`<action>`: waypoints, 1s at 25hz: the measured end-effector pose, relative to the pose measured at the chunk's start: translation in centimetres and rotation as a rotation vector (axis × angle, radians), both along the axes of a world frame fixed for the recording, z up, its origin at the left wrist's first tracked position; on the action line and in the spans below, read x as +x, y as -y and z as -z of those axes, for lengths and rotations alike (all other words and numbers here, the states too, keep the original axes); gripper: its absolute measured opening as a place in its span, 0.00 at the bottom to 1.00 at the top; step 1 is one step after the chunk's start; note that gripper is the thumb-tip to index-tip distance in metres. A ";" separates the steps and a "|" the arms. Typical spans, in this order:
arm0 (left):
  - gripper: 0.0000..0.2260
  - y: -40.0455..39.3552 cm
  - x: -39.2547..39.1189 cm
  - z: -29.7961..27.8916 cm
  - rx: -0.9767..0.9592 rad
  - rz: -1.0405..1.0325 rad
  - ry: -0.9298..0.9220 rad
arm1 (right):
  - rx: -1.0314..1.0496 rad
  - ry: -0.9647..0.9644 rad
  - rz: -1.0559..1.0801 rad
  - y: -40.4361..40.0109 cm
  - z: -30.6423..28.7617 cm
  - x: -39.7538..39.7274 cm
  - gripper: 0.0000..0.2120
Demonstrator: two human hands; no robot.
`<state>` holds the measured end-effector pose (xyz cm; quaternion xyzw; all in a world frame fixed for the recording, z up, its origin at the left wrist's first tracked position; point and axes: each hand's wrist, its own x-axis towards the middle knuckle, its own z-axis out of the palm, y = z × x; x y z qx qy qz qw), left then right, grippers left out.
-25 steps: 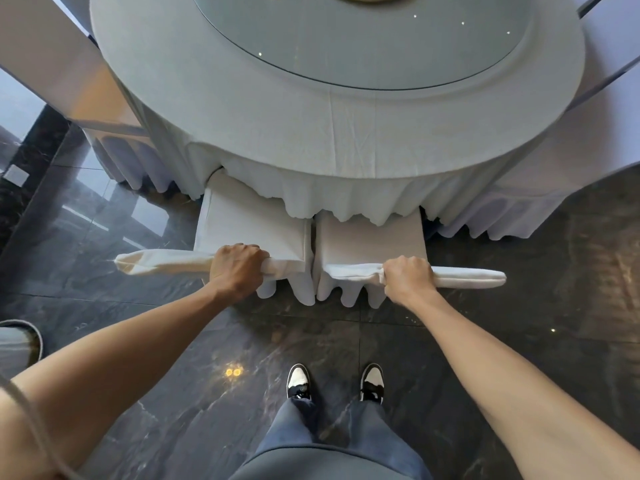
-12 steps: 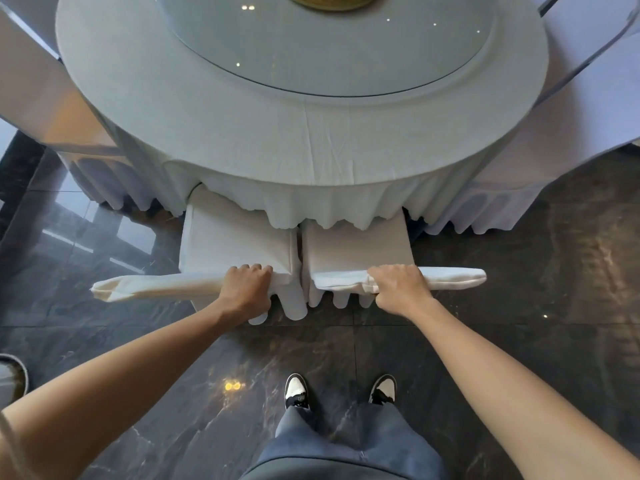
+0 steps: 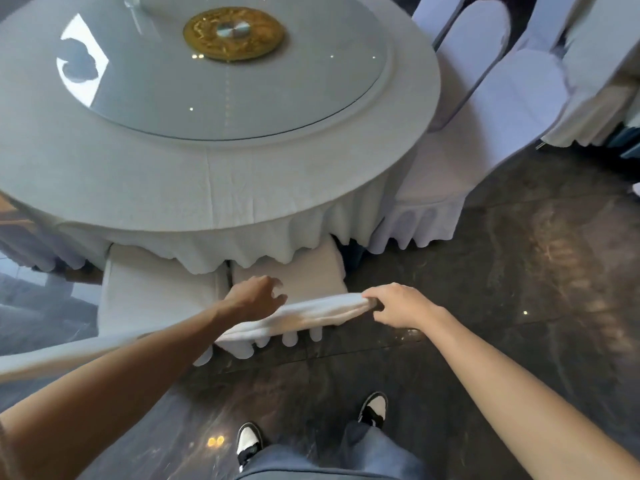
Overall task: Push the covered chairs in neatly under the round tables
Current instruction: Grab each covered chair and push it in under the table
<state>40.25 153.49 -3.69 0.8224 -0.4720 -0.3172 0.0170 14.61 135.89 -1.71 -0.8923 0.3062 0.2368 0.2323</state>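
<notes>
The picture is soft with motion blur, so cloth edges and fingers read only roughly. The round table (image 3: 207, 174) fills the upper left, its far rim cut off at the top, with a glass turntable (image 3: 225, 81) and a gold centre disc (image 3: 233, 32) on it. Two covered chairs stand side by side at the near edge: the front parts of both seats are hidden under the hanging tablecloth (image 3: 242, 244). The left chair (image 3: 149, 299) has its top rail mostly masked by the left forearm and running out of frame at the left. The right chair (image 3: 301, 268) shows its seat and its top rail across the middle.

The left hand (image 3: 251, 296) hovers over the right chair's seat, just beyond its rail, fingers spread and curled, holding nothing. The right hand (image 3: 394, 306) is closed around the right end of that same rail, thumb and fingers pinching the cloth. Both arms are bare and cut off by the bottom corners. Below, two black-and-white sneakers (image 3: 374, 408) stand on the dark marble floor (image 3: 519, 306), legs partly out of frame.

Half a second ago each hand gripped its own chair's rail; now the left has let go of the left chair and crossed over. The view has also swung right, bringing more covered chairs (image 3: 485, 98) at upper right into sight.
</notes>
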 end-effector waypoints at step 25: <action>0.28 71.6 -23.5 -3.5 -0.056 0.094 -0.094 | -0.215 -0.066 0.063 66.7 -8.1 -19.2 0.21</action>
